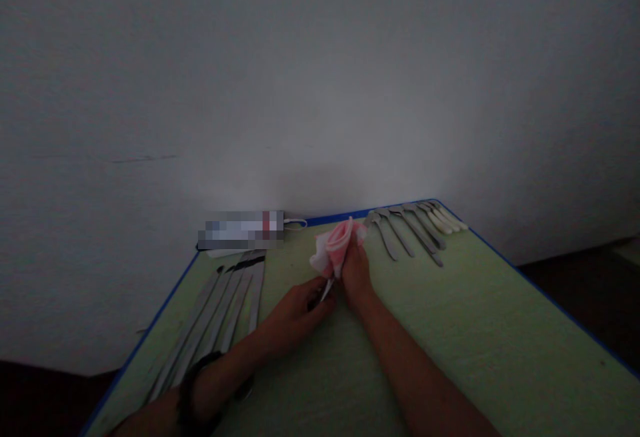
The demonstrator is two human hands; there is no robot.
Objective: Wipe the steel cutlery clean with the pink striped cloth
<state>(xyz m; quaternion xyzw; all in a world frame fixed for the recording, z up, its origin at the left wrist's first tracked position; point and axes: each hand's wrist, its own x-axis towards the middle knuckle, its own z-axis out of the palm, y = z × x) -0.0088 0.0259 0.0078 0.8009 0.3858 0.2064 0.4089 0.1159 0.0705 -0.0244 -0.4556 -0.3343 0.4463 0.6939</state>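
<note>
My right hand (356, 269) is closed round a pink and white cloth (334, 245), bunched over one end of a piece of metal cutlery (327, 288). My left hand (300, 309) pinches the lower end of that same piece, just below the cloth. Both hands meet near the middle of a light green table (475, 330). A dark band sits on my left wrist.
Several long knives (220, 317) lie in a row at the left. Several spoons and forks (415, 227), some with white handles, are lined up at the far right. A blurred-out flat object (243, 230) rests against the white wall. The table has a blue edge.
</note>
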